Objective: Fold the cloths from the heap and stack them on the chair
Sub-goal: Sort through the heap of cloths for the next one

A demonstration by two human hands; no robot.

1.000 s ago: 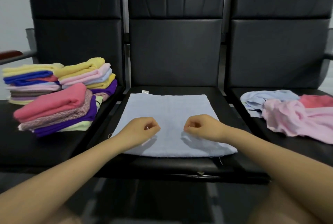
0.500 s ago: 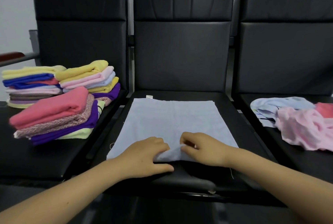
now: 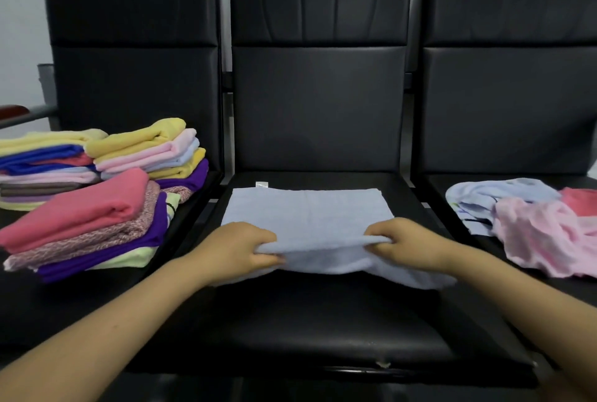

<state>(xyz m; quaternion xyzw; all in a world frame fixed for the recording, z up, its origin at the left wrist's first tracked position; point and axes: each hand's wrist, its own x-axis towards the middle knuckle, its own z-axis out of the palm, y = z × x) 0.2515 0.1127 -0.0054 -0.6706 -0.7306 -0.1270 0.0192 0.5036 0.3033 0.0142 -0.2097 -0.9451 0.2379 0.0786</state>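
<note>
Here we see three black chairs side by side, with a pale blue cloth [image 3: 307, 217] lying on the seat of the middle chair [image 3: 323, 321]. Our left hand [image 3: 239, 248] and right hand [image 3: 410, 245] each pinch the cloth's near edge, fingers curled over the top and thumbs beneath, and hold that edge raised above the seat; the far part lies flat, a small white tag [image 3: 262, 184] at its back edge. On the left chair [image 3: 129, 78] we note three stacks of folded cloths [image 3: 97, 195], topped in pink and yellow. On the right chair [image 3: 510, 94] lies the unfolded heap [image 3: 529, 224] of pale blue, pink and red cloths, well apart from our hands.
</note>
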